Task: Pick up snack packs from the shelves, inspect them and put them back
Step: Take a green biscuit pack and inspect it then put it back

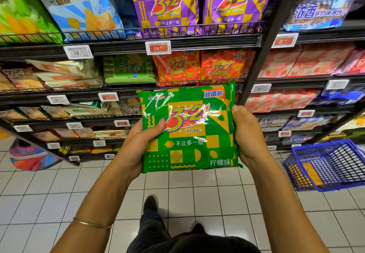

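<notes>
Both our hands hold a green snack pack (pixel 189 126) upright, front toward us, for reading: left hand (pixel 139 142) with thumb on its face, right hand (pixel 247 136) clasping the right edge. It hangs over open tiled floor (pixel 59 193), just before the shelves (pixel 177 42). Blue basket (pixel 325 164) sits right.

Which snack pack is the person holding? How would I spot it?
Look in front of the dark shelves, above the white tiled floor. Both hands, left hand and right hand, hold one green pack. It says 3+2 like the shelved purple and orange packs, but it alone is green.
</notes>
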Demonstrator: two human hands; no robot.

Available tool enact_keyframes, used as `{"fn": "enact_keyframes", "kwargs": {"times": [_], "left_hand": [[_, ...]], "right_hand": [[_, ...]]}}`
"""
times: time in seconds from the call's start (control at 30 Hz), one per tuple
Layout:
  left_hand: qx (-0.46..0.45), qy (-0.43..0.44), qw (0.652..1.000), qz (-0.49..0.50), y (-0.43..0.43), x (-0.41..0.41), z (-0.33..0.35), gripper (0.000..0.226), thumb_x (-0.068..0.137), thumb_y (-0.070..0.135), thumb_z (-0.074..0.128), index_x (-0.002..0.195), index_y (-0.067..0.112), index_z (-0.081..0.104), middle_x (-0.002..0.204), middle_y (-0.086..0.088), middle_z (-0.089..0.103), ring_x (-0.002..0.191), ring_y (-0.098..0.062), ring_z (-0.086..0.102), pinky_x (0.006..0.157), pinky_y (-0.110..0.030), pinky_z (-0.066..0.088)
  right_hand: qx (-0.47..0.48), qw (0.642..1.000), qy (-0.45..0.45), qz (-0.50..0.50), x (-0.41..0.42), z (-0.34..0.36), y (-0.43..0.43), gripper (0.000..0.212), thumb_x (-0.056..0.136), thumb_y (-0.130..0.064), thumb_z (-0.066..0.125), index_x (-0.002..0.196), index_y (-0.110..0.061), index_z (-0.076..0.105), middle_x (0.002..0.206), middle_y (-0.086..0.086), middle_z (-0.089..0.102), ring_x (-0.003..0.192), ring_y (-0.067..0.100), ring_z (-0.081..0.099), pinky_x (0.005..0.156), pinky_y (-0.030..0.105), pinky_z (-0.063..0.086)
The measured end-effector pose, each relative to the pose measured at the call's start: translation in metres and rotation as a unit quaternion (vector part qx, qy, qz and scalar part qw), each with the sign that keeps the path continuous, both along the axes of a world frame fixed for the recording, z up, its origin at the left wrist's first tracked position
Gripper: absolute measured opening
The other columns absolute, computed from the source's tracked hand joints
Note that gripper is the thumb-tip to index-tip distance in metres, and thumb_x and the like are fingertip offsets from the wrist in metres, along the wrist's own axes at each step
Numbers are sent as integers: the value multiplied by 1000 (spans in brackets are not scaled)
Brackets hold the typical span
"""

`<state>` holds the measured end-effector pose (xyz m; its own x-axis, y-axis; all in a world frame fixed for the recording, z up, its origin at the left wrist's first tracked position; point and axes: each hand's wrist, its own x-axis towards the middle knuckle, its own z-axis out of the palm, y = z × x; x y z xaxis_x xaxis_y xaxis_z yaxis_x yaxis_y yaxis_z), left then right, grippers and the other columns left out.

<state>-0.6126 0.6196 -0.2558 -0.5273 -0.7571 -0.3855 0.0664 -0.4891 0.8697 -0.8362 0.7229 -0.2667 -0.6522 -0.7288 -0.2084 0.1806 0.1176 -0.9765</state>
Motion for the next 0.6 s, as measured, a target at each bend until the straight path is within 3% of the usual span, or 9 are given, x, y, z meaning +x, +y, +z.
{"fn": "enact_keyframes", "kwargs": {"times": [0.13, 0.2, 0.37, 0.47, 0.6], "left_hand": [[2, 4, 1000, 4, -2, 0, -1, 61, 77, 28, 76, 134, 10, 61, 110, -15, 79, 87, -29, 80, 64, -38, 64], [3, 11, 1000, 9, -2, -1, -1, 58, 79, 27, 77, 132, 11, 62, 110, -15, 79, 87, -29, 80, 64, -38, 64], [-4, 26, 999, 28, -3, -3, -4, 54, 78, 26, 81, 129, 13, 67, 113, -15, 78, 91, -31, 79, 69, -44, 64], [3, 37, 999, 35, -5, -4, -4, 60, 76, 25, 81, 133, 13, 65, 118, -17, 76, 97, -34, 78, 75, -48, 64], [9, 44, 998, 38, -4, -3, 0, 65, 71, 27, 86, 130, 13, 65, 112, -15, 78, 93, -32, 79, 71, -47, 64]], "right_hand": [[-1, 1000, -23, -1, 2, 3, -1, 33, 111, -39, 41, 99, -17, 62, 93, 4, 70, 89, 20, 71, 85, 44, 57], [-13, 999, -48, 2, 3, 2, -2, 33, 110, -44, 45, 99, -20, 65, 98, 2, 74, 101, 24, 75, 90, 48, 58], [-34, 998, -58, -12, 4, -5, -6, 30, 109, -44, 48, 94, -20, 57, 73, -10, 72, 73, 9, 73, 65, 32, 62], [-41, 997, -70, -17, 6, -7, -10, 31, 109, -46, 47, 101, -18, 56, 79, -6, 71, 75, 11, 73, 64, 33, 61], [-54, 992, -114, 16, 6, -9, -9, 27, 105, -48, 55, 104, -21, 57, 84, -4, 75, 81, 16, 76, 67, 35, 61]]}}
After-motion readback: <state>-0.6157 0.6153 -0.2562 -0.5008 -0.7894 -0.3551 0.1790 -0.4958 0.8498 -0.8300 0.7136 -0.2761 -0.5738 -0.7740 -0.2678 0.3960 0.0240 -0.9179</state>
